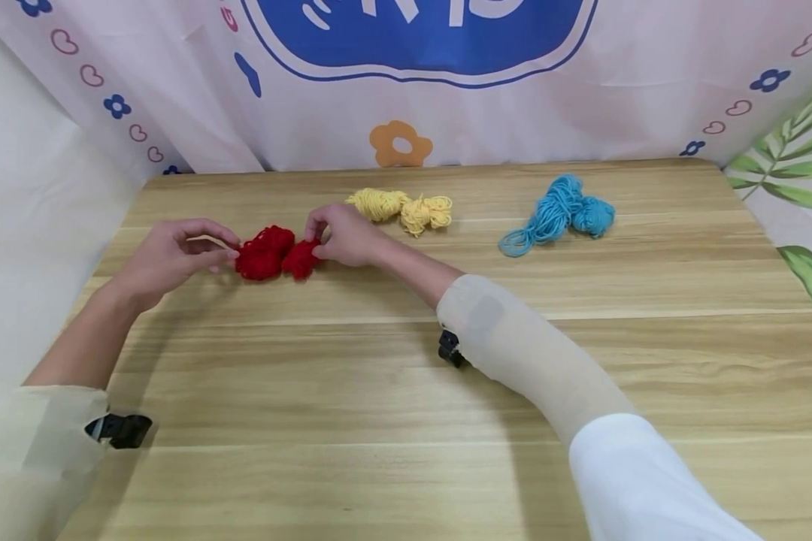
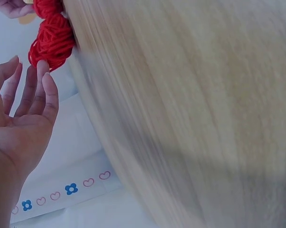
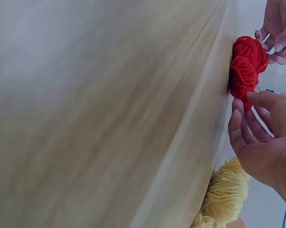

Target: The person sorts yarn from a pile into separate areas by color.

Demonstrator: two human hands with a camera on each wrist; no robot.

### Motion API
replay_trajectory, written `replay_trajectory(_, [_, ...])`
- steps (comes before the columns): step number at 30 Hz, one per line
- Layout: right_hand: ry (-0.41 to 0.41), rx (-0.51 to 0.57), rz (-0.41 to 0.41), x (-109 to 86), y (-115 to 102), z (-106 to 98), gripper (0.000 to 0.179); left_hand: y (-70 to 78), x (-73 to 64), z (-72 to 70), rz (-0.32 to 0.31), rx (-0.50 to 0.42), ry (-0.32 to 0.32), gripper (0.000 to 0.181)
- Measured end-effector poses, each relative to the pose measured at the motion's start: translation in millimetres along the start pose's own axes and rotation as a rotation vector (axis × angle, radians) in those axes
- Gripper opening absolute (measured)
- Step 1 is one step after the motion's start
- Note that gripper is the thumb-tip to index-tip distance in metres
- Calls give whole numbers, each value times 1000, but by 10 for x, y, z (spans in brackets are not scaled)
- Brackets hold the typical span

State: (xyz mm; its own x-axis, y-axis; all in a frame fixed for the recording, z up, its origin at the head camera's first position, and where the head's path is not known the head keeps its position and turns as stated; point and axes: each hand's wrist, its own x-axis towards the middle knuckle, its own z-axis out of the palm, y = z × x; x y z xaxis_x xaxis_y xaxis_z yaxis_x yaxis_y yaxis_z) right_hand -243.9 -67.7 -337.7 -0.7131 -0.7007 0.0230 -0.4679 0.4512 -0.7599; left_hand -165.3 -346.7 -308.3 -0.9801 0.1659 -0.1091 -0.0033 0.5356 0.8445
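Note:
A bundle of red yarn point(image 1: 265, 254), tied in the middle into a larger left lobe and a smaller right one, lies at the left of the wooden table. My left hand point(image 1: 165, 259) is at its left end, fingers loosely bent and apart; in the left wrist view the fingertips meet or nearly meet the red yarn point(image 2: 52, 42). At the other end, the thumb and fingers of my right hand point(image 1: 353, 234) pinch the small lobe. The right wrist view shows that thumb on the red yarn point(image 3: 247, 66), with the other fingers partly behind it.
Behind my right hand lies a yellow yarn bundle point(image 1: 422, 214). Farther right is a blue yarn bundle point(image 1: 562, 210) with a loose loop on its left. A printed white curtain point(image 1: 325, 128) hangs along the table's back edge. Bare wood point(image 1: 311, 391) spans the front.

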Motion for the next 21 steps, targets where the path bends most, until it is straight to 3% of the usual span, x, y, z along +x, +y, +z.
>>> replay_trajectory(12, [6, 5, 0, 23, 26, 17, 10, 53, -1, 33, 22, -8, -5, 16])
replay_trajectory(21, [-29, 104, 16, -62, 28, -7, 19, 124, -28, 81, 28, 20, -5, 19])
